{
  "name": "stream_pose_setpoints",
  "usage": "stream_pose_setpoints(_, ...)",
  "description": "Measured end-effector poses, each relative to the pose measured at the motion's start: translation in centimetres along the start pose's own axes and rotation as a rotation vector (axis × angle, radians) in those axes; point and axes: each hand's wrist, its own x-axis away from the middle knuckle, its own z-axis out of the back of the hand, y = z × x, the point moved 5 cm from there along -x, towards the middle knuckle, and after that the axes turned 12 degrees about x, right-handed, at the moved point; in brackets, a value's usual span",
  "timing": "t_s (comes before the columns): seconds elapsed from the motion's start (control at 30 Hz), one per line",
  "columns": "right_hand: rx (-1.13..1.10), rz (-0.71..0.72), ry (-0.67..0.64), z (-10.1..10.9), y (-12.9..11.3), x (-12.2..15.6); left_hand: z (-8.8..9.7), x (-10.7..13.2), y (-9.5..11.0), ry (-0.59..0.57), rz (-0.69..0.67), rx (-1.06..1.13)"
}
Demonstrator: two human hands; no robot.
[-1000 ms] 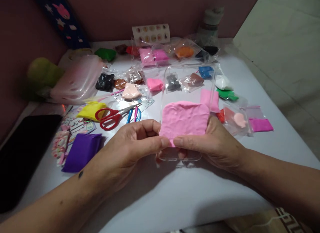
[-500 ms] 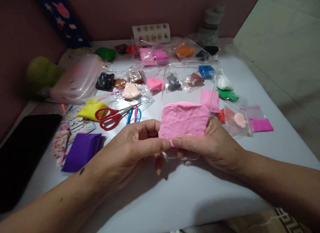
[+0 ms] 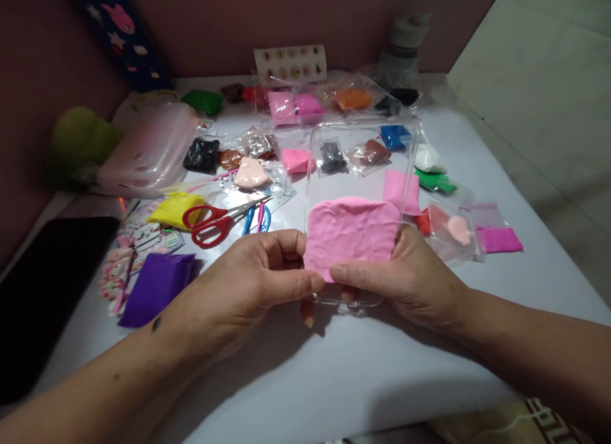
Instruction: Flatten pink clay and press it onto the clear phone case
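Both of my hands hold a clear plastic phone case [image 3: 361,132] tilted up over the white table [image 3: 334,374]. A flat sheet of pink clay [image 3: 351,231] lies spread on the lower part of the case. My left hand [image 3: 252,285] grips the case's lower left corner, thumb pressed on the clay's bottom edge. On the lower right corner my right hand [image 3: 405,272] is closed the same way, thumb on the clay beside the left thumb.
Red scissors [image 3: 212,221] lie left of the case, beside yellow clay [image 3: 174,208] and a purple clay pack [image 3: 155,288]. Several small bags of coloured clay cover the far table. A black phone [image 3: 48,291] lies at far left. A magenta clay bag [image 3: 499,238] sits right.
Almost nothing has moved. My thumbs shifted slightly along the clay's bottom edge, and a left fingertip now shows below the case.
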Motion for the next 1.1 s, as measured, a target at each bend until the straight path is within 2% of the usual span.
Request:
stream_pose_setpoints(0.1,-0.018,0.028,-0.047,-0.2,-0.4,-0.1,-0.4,0.2,0.5,-0.067,-0.031,0.021)
stream_pose_setpoints(0.2,-0.050,0.023,-0.122,-0.6,-0.5,-0.2,-0.1,0.3,0.6,0.006,-0.118,0.040)
stream_pose_setpoints(0.33,-0.035,-0.012,-0.120,-0.4,-0.2,-0.3,0.0,0.3,0.3,0.095,-0.171,0.078)
stream_pose_setpoints(0.5,-0.049,-0.035,-0.155,-0.5,-0.2,-0.1,-0.2,0.3,0.5,0.103,-0.266,0.172)
stream_pose_setpoints(0.67,0.020,-0.008,-0.114,-0.6,-0.5,-0.1,-0.2,0.3,0.3,0.095,-0.270,0.098)
stream_pose_setpoints(0.8,0.047,-0.009,-0.118,-0.8,-0.7,-0.1,-0.1,0.2,-0.1,0.119,-0.209,0.006)
stream_pose_setpoints(0.9,0.075,-0.055,-0.091,-0.7,-0.7,-0.1,-0.1,0.1,-0.1,0.150,-0.228,0.026)
stream_pose_setpoints(1.1,0.060,-0.077,-0.129,-0.8,-0.8,0.0,-0.2,0.0,-0.3,0.144,-0.199,0.075)
